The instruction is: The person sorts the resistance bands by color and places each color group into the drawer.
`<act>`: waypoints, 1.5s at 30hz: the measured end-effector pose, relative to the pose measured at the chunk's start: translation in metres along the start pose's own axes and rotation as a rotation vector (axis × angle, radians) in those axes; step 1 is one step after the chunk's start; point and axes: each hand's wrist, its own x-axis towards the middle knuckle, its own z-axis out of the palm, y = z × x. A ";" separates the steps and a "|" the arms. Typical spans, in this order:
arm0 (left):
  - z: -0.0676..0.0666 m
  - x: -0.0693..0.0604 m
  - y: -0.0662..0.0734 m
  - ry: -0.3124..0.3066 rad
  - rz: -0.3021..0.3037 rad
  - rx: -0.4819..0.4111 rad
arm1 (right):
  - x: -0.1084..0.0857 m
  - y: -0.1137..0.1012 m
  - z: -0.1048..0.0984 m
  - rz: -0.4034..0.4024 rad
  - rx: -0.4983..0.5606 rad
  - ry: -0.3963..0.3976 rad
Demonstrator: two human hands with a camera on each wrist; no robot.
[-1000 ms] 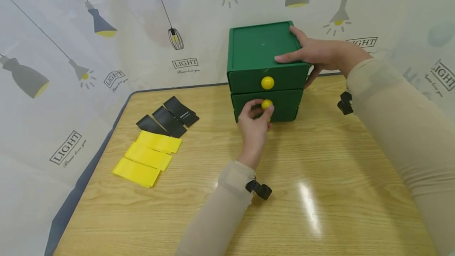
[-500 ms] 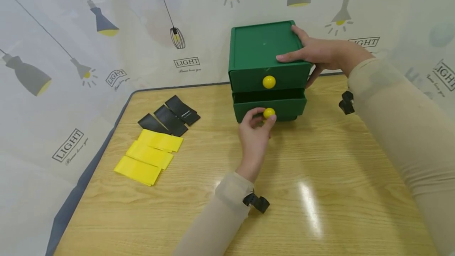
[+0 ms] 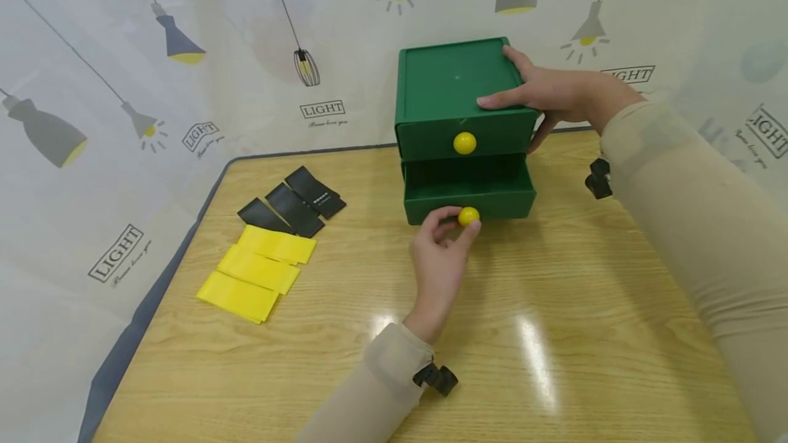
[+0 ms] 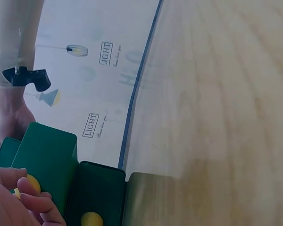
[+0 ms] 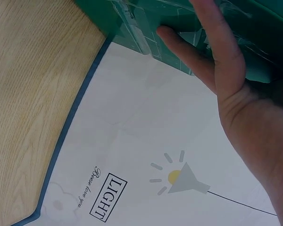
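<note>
Toward left edge of wood-grain table [image 3: 277, 374] lay flat yellow strips [image 3: 255, 270], flat black strips [image 3: 289, 206] beyond. My curled left hand [image 3: 438, 258] pinched yellow ball knob [image 3: 468, 216] of green plastic lower drawer [image 3: 507, 206], partly out. My right hand [image 3: 550, 94], fingers spread, rested on green plastic two-drawer box [image 3: 457, 81] near far edge. Step seemed drawer-opening; wider pull called for steady box.

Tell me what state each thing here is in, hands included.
Green cabinet: upright
Upper drawer: closed
Lower drawer: open, partly out
Lower yellow knob: held
Left hand: pinching that knob
Right hand: resting against the cabinet's top and side
Yellow strips: lying on the table
Black strips: lying there too
</note>
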 end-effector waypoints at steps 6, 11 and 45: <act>-0.005 -0.015 -0.001 -0.017 0.024 -0.007 | 0.000 0.001 0.000 -0.001 -0.009 0.009; -0.009 -0.027 -0.001 -0.013 0.002 -0.012 | 0.001 0.002 -0.001 -0.009 -0.014 0.009; -0.016 -0.061 -0.009 -0.018 0.064 -0.010 | 0.001 0.002 0.000 -0.013 -0.016 0.008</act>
